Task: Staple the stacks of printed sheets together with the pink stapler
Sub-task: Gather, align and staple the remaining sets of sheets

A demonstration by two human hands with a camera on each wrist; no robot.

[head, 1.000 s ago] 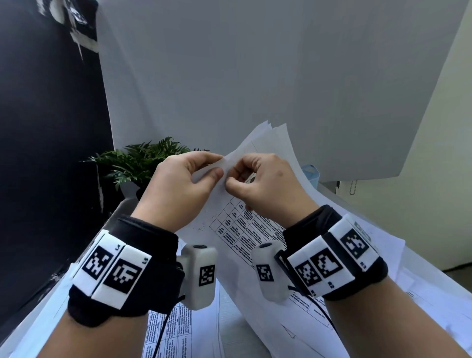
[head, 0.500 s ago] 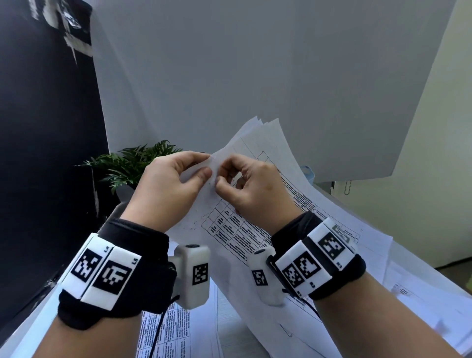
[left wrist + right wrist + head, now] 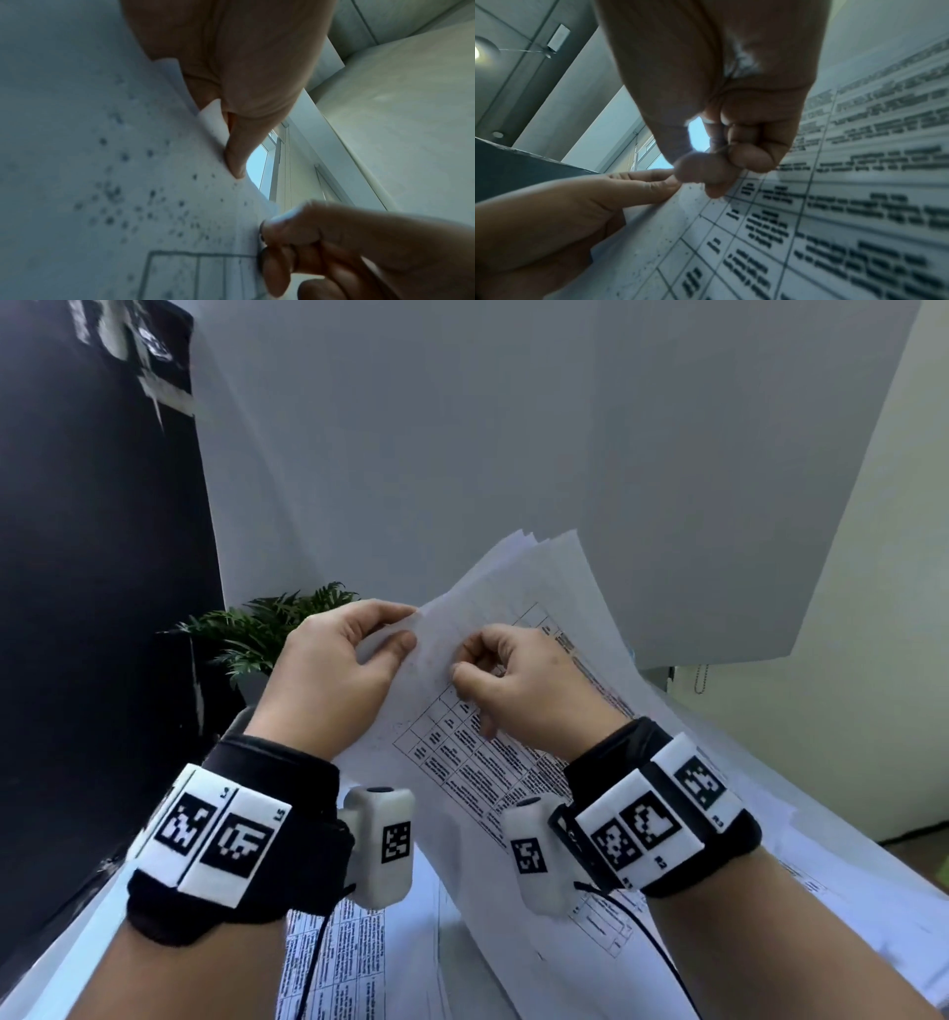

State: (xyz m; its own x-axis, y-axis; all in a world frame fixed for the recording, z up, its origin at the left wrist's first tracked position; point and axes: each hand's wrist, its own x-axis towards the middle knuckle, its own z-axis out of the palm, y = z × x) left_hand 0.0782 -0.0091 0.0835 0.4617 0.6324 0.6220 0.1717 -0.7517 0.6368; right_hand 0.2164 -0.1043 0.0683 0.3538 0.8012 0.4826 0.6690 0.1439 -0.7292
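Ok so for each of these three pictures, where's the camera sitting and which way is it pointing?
Head: worn on the head, looking forward and down at the left hand and right hand holding the sheets; both forearms show.
Left wrist: looks along the left hand up at the sheets.
Right wrist: looks along the right hand at the sheets.
Shared: both wrist views catch the opposite hand too, and the sheets.
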